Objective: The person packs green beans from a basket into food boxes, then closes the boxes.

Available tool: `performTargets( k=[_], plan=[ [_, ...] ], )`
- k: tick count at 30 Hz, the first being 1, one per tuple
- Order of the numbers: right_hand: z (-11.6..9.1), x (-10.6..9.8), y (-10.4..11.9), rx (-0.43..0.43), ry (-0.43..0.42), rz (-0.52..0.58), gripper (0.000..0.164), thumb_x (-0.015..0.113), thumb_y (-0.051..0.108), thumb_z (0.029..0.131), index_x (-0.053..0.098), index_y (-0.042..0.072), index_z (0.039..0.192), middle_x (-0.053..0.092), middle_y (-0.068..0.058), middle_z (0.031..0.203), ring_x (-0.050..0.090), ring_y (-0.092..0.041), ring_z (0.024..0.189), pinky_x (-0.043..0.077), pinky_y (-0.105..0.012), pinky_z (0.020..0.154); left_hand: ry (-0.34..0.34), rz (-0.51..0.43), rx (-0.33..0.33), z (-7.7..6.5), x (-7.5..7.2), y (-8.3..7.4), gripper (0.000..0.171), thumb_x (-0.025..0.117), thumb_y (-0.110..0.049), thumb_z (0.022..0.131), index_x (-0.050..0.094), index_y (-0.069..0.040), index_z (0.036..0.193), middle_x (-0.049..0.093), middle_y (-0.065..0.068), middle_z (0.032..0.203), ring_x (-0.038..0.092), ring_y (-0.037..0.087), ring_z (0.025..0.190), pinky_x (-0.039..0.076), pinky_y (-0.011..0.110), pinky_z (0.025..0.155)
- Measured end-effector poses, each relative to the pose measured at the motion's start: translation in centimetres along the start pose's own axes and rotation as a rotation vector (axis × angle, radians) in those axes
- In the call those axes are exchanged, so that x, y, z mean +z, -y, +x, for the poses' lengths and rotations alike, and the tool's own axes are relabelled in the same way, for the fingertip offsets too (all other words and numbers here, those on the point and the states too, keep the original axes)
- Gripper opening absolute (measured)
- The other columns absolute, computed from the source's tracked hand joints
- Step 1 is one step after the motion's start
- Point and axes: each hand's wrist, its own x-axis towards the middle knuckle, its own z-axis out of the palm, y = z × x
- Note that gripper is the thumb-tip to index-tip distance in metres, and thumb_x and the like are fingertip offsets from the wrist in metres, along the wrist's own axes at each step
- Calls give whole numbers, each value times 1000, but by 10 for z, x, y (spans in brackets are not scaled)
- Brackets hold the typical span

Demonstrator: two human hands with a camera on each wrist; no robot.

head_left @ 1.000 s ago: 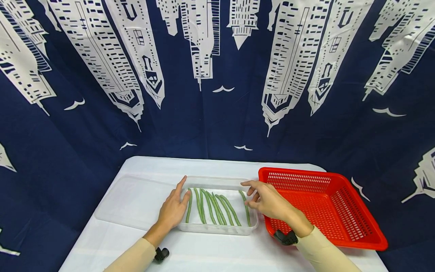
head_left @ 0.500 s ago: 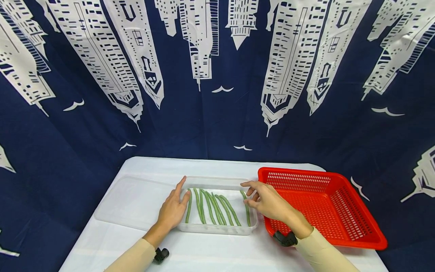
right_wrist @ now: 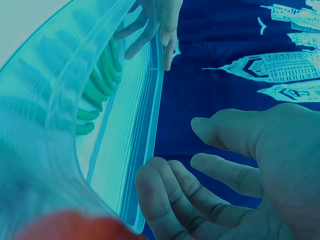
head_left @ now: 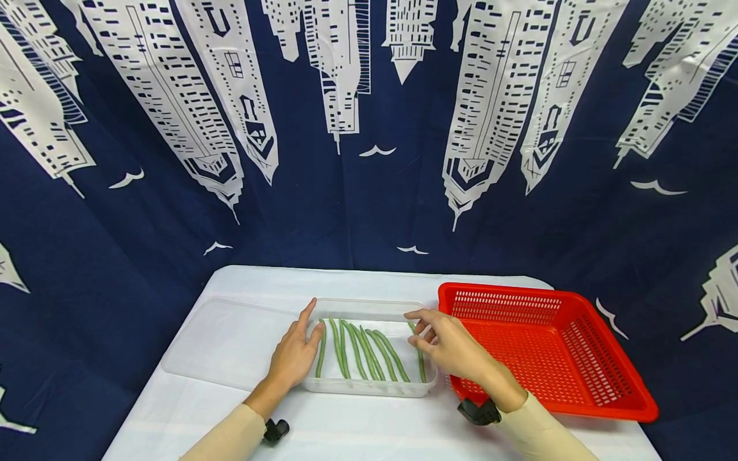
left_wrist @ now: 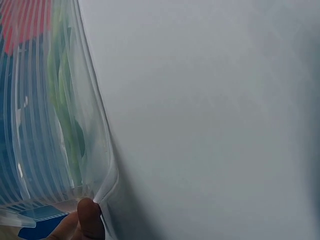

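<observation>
Green beans (head_left: 369,352) lie side by side in a clear plastic container (head_left: 369,386), with another bean (head_left: 421,366) apart from them near its right end. My left hand (head_left: 294,355) touches the container's left end, thumb and index finger extended at the rim. From the left wrist, a fingertip (left_wrist: 90,217) shows at the container's corner. Over the right end hovers my right hand (head_left: 452,342), partly covering the lone bean. Its fingers are loosely bent, and thumb and fingers (right_wrist: 155,190) stand apart with nothing between them in the right wrist view.
A red plastic basket (head_left: 576,307) stands right of the container, close to my right forearm. On the left a clear flat lid (head_left: 225,342) lies on the white table (head_left: 357,429). Behind hangs a dark blue cloth (head_left: 346,211) printed with white buildings.
My right hand has shifted slightly left over the container's right end. The left hand, beans, container and basket stay as they were.
</observation>
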Motion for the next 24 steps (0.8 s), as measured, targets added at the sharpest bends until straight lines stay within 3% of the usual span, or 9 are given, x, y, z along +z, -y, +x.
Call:
performTargets(
  k=[6,13,20,24],
  plan=[
    [-1,10,8,-8,-8,14,39,84,12,107,77,7,146,82,2,109,75,-8,89,64,-23,79,3,4,-1,0,-1,0,65,49,-47,125,29,-38,186,62,26,169,64,55,151,54,78,118],
    [1,27,20,-15,0,15,39,82,11,109,77,8,147,82,-6,130,79,-10,93,65,-23,82,9,22,-5,1,-4,-2,66,49,-49,125,30,-37,186,63,26,169,65,56,151,55,79,115],
    [11,48,35,-81,-1,61,40,81,7,107,75,4,147,80,-7,120,80,-14,96,69,-30,85,29,28,3,2,-11,-4,70,49,-55,123,30,-32,186,61,27,170,64,57,151,55,80,115],
    [16,64,45,-93,2,98,43,82,9,108,73,4,150,79,-9,124,81,-20,104,70,-31,88,29,33,6,3,-20,-4,71,50,-57,123,32,-30,186,62,23,170,70,50,145,58,76,111]
  ],
)
